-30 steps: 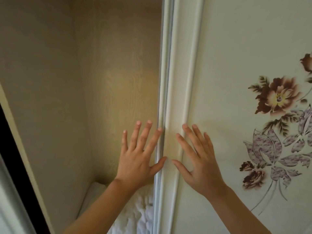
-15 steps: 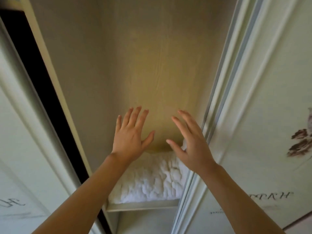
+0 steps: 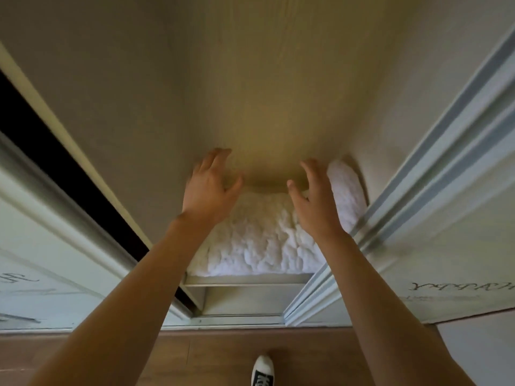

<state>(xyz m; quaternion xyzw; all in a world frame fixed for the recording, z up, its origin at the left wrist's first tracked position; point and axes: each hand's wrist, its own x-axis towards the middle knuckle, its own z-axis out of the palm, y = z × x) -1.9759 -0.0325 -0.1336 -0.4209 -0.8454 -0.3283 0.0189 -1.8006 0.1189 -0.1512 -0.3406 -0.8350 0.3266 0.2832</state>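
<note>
A white fluffy folded blanket (image 3: 259, 240) lies on a low shelf (image 3: 245, 280) inside an open wardrobe. My left hand (image 3: 209, 188) hovers above the blanket's far left part, fingers spread and slightly bent, holding nothing. My right hand (image 3: 315, 199) hovers above the blanket's right part, fingers relaxed, empty too. Both forearms reach forward into the wardrobe opening. Whether the fingertips touch the blanket or the back panel cannot be told.
The sliding door (image 3: 446, 218) with a pale frame stands at the right, another door panel (image 3: 41, 260) at the left with a dark gap beside it. The wardrobe's wooden back panel (image 3: 264, 79) rises behind. Brown floor (image 3: 195, 355) and a white shoe (image 3: 262, 370) show below.
The view tilted downward. Both hands left the door edge and moved into the opening, lowering toward the blanket. The sliding door now sits further right, showing more of the shelf.
</note>
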